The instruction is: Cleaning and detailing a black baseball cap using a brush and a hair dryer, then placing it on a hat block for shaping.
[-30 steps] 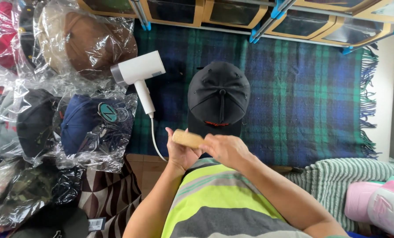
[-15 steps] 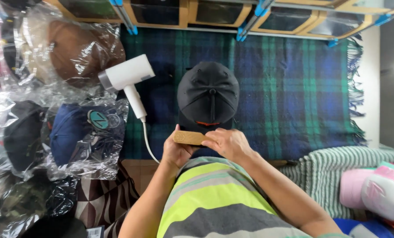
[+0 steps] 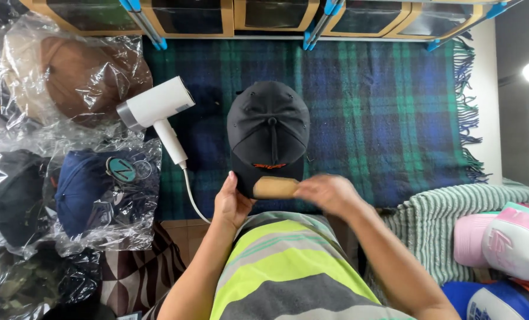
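Plaid blanket [image 3: 383, 112] lies wide open rightward — bagged caps [image 3: 69, 142] and a white dryer [image 3: 158, 112] crowd the left. Black cap [image 3: 268, 133] sits centre; right hand [image 3: 329, 194] grips the wooden brush [image 3: 275, 188] at its brim, left hand [image 3: 232, 204] open, steadying beside.

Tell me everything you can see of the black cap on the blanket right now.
The black cap is a fabric baseball cap with seamed panels, a top button and small orange-red stitching near the brim. It sits crown-up on the plaid blanket, brim toward the person. The wooden brush lies over the brim, held in the blurred right hand; the left hand touches the brim's edge. A white hair dryer lies beside it, apart.
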